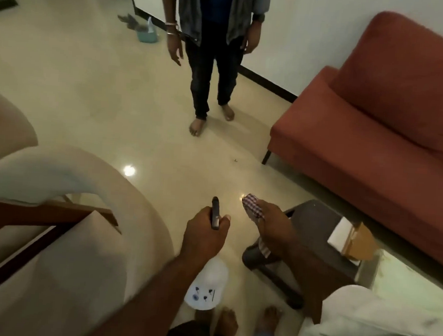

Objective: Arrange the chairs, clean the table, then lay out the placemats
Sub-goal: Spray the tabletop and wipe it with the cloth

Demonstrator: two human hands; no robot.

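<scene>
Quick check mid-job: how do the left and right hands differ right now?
The left hand grips a white spray bottle by its black trigger head, the bottle hanging below; the right hand holds a checked cloth. The left hand's fingers are curled tight, the right hand's lie straighter along the cloth. The left forearm is bare; the right arm shows a white sleeve. Both carry cleaning gear above the floor.

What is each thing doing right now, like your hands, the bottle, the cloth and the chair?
left hand: grips the spray bottle's black head.
spray bottle: hangs below that hand, off the floor.
right hand: holds the checked cloth.
checked cloth: bunched up, poking out of the hand.
beige chair: upright on the floor, untouched.
</scene>
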